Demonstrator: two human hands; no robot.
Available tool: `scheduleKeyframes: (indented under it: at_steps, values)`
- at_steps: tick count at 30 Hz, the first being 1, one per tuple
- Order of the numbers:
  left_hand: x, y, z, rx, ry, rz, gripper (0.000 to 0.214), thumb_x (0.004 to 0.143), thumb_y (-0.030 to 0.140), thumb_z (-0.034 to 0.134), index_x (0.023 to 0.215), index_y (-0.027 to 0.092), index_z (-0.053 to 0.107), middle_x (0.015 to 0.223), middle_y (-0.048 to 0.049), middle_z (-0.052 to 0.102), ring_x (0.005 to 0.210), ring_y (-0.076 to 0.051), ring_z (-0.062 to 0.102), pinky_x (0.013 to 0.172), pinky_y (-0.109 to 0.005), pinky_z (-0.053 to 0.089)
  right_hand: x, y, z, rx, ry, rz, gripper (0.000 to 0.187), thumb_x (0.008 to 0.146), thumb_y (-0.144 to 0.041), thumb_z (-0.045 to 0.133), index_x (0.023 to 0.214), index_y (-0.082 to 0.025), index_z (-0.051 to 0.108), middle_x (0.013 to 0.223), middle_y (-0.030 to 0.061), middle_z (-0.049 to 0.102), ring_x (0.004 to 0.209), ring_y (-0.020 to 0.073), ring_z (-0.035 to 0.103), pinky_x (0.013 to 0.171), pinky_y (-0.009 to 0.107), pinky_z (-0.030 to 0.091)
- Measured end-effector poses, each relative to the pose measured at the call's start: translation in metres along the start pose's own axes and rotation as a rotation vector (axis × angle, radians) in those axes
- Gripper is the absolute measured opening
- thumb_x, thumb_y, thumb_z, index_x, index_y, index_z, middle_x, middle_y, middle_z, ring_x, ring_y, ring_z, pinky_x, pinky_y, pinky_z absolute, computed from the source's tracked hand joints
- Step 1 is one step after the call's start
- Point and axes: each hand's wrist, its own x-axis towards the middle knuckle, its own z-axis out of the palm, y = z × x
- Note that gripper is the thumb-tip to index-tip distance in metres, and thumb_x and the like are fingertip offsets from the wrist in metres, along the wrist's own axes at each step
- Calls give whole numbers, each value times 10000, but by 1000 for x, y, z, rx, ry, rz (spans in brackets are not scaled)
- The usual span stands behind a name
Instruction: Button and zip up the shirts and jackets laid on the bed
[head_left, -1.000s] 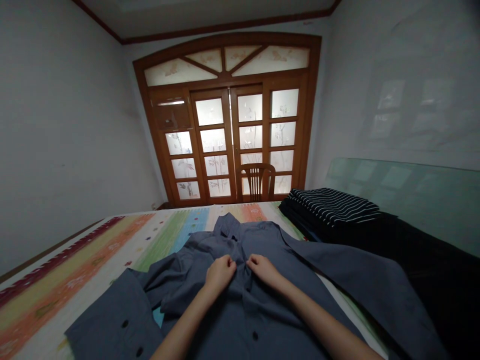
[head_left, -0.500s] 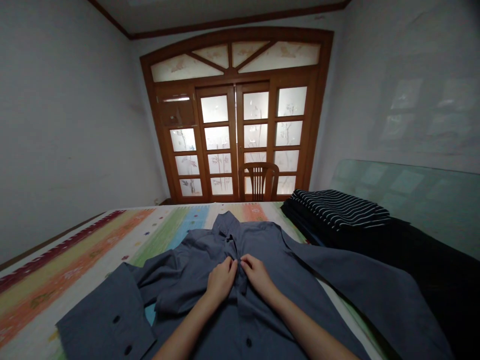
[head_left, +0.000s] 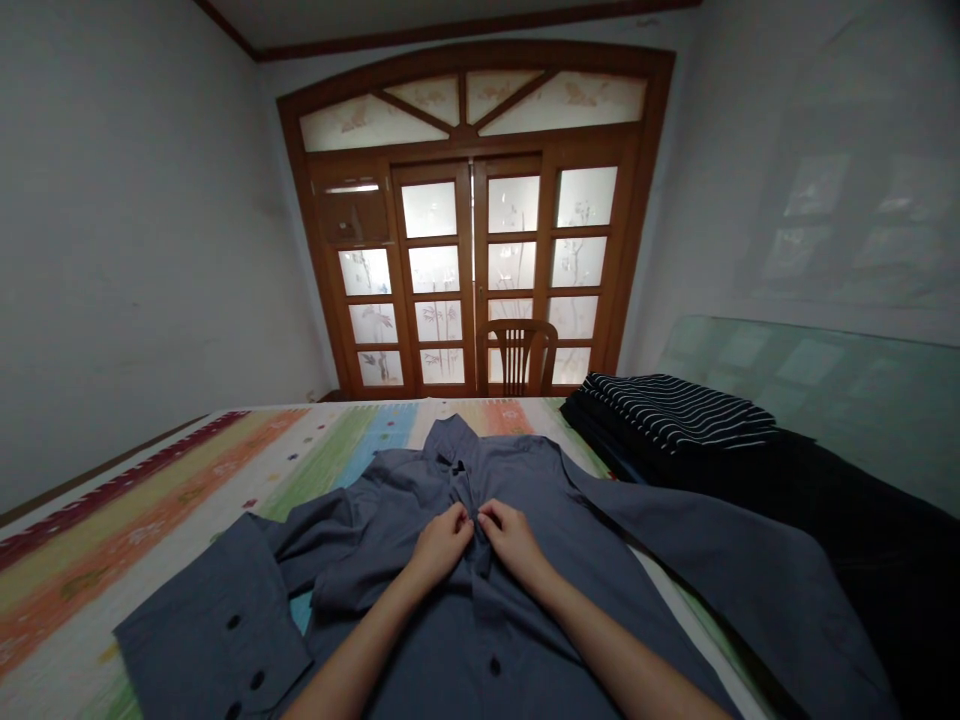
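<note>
Here, the blue-grey long-sleeved shirt (head_left: 544,640) lies face up and spread out across the lower centre of the frame, with its collar (head_left: 450,440) pointing away from the wearer and its hem running out of view at the bottom edge. The left hand (head_left: 444,545) and right hand (head_left: 514,545) rest on the shirt front, just below the collar and on either side of the placket (head_left: 466,500). The fingers (head_left: 457,518) of the left hand are curled inward and nearly closed on the cloth at the placket edge. The fingers (head_left: 491,512) of the right hand are curled the same way on the opposite edge. The two sets of fingertips almost touch. Whether they have hold of a button cannot be determined from this view.

The left sleeve lies folded at lower left, with its cuff (head_left: 214,630) showing black buttons. The right sleeve extends toward lower right. The shirt rests on a multicoloured striped bed cover (head_left: 150,510). At right, a striped dark garment (head_left: 675,412) sits on a black clothing pile (head_left: 787,500), beside a glass panel (head_left: 810,370). A wooden chair (head_left: 517,350) stands upper centre, before glazed wooden doors (head_left: 465,130).
</note>
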Motion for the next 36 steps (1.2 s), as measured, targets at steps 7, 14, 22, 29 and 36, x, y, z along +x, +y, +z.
scheduleKeyframes:
  at_steps: [7, 14, 22, 29, 36]
  values:
    - [5, -3, 3, -110, 18, 52, 152, 686, 155, 409, 543, 189, 372, 510, 57, 391, 532, -113, 404, 511, -198, 279, -2, -1, 2, -70, 49, -21, 150, 716, -150, 421, 627, -176, 540, 627, 19, 588, 605, 144, 527, 579, 233, 387]
    - [5, 1, 4, -138, 55, 44, 144, 645, 132, 412, 518, 187, 370, 480, 61, 372, 503, -108, 372, 496, -213, 232, -6, -4, 2, -86, 96, -33, 167, 729, -157, 414, 649, -174, 560, 672, 37, 597, 652, 155, 539, 613, 238, 387]
    - [6, -6, 3, -312, -14, 61, 87, 624, 186, 414, 538, 175, 409, 468, 71, 332, 481, -95, 309, 481, -207, 228, 0, 5, 4, -66, 84, 32, 150, 709, -170, 445, 637, -168, 577, 666, 38, 605, 649, 161, 554, 611, 243, 411]
    - [3, -5, 0, -492, -82, 71, 125, 578, 284, 441, 534, 174, 402, 456, 82, 291, 463, -79, 251, 457, -205, 197, 2, 7, 4, -77, 12, 33, 145, 705, -138, 456, 636, -164, 581, 660, 20, 597, 650, 138, 550, 610, 213, 406]
    - [2, -1, -2, -634, -85, 32, 217, 556, 379, 478, 555, 172, 413, 437, 87, 296, 430, -65, 245, 433, -197, 194, -2, -1, 0, -164, 56, 88, 160, 727, -144, 424, 657, -167, 566, 729, 42, 591, 724, 164, 540, 650, 239, 379]
